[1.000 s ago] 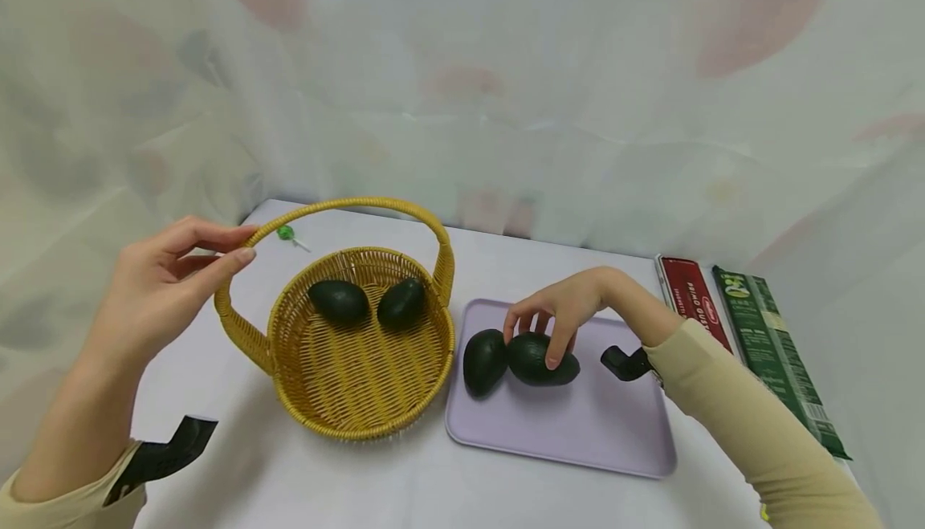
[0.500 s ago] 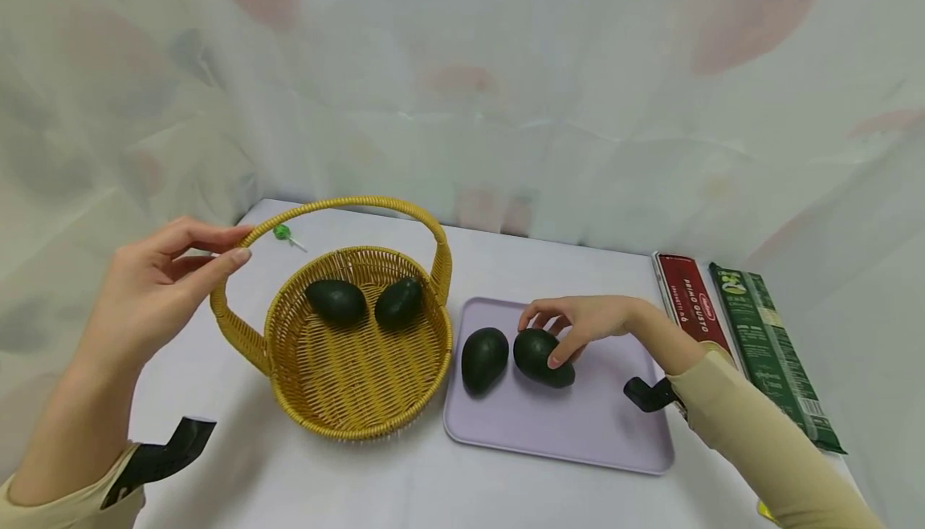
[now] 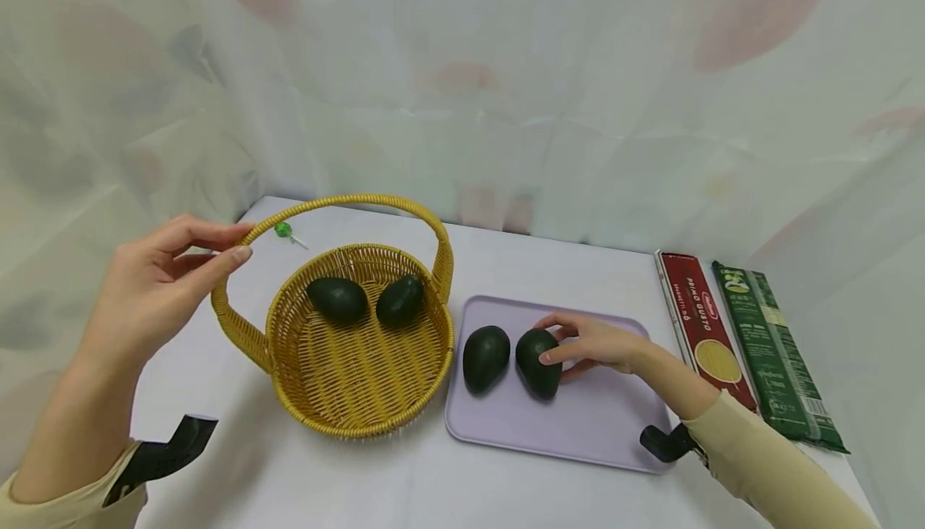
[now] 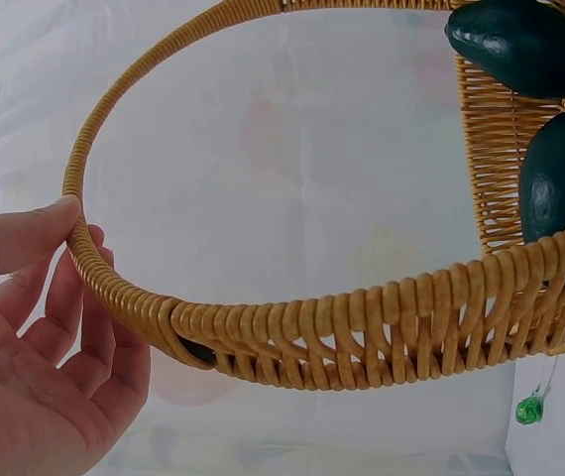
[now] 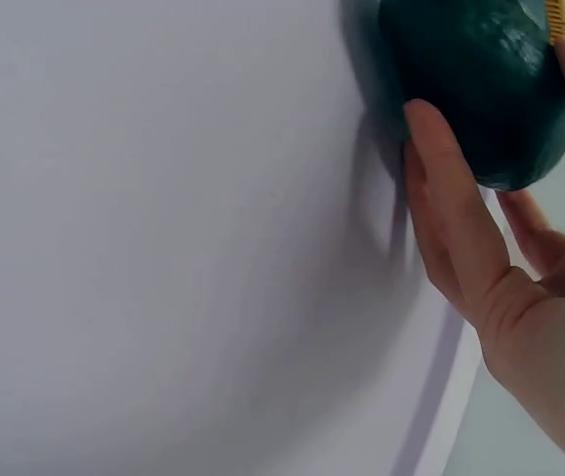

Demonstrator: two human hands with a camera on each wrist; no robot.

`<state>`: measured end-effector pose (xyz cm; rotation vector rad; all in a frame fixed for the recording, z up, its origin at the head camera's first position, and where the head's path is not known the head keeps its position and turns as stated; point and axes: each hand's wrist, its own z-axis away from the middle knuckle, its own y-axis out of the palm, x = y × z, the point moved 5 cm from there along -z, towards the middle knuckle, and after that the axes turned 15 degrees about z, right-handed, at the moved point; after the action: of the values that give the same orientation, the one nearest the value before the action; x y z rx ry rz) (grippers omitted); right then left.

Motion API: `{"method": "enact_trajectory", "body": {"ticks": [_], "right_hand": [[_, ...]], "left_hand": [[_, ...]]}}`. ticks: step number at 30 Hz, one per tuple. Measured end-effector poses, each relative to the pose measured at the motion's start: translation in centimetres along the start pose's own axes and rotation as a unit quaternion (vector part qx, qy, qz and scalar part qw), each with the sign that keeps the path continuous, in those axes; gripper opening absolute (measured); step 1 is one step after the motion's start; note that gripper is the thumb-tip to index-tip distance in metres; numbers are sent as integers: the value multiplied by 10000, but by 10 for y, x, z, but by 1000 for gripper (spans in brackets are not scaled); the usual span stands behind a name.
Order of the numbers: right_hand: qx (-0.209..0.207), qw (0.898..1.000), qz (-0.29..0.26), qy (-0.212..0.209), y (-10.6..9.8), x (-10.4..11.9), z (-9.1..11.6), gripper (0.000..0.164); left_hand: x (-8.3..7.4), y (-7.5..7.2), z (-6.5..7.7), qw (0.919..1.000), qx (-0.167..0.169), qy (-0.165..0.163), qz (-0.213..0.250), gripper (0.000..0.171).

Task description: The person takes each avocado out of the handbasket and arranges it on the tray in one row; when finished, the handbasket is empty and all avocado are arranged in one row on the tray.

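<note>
My left hand (image 3: 162, 284) pinches the arched handle (image 4: 114, 84) of a yellow wicker basket (image 3: 361, 425) between thumb and fingers. Two dark green avocados lie in the basket, one to the left (image 3: 337, 300) and one to the right (image 3: 400, 302). On the lilac tray (image 3: 607, 425) my right hand (image 3: 596, 344) holds an avocado (image 3: 538, 364) from its right side, thumb and fingers curved about it. Just left of that one, a further avocado (image 3: 486, 359) rests on the tray, a small gap between them. In the right wrist view the held avocado (image 5: 481, 89) is partly cut off.
Right of the tray lie a red spaghetti pack (image 3: 701, 312) and a green packet (image 3: 773, 352). A green lollipop (image 3: 284, 229) lies behind the basket at the left. A patterned white curtain (image 3: 506, 95) hangs behind the table.
My right hand has shifted right and lower, turning the avocado from lying sideways to nearly lengthwise; a gap has opened between it and its neighbour. The left hand stays on the handle.
</note>
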<state>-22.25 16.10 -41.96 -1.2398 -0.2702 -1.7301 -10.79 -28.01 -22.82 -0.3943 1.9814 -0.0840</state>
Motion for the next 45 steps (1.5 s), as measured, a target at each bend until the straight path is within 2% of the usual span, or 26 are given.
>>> {"method": "enact_trajectory", "body": {"ticks": [6, 14, 24, 40, 45], "right_hand": [[-227, 9995, -218, 102, 3, -2, -1, 59], [-452, 9985, 127, 272, 4, -3, -2, 57], [-623, 9912, 1125, 303, 0, 2, 0, 55], [-745, 9860, 1479, 182, -10, 9, 6, 53], [-725, 9877, 1373, 156, -9, 8, 7, 54]], "left_hand": [[-1, 0, 0, 10000, -2, -1, -11, 18], [0, 0, -1, 10000, -32, -90, -9, 18], [3, -1, -1, 9999, -121, -73, 47, 19], [0, 0, -1, 9999, -84, -76, 1, 17], [0, 0, 0, 9999, -49, -115, -35, 16]]}}
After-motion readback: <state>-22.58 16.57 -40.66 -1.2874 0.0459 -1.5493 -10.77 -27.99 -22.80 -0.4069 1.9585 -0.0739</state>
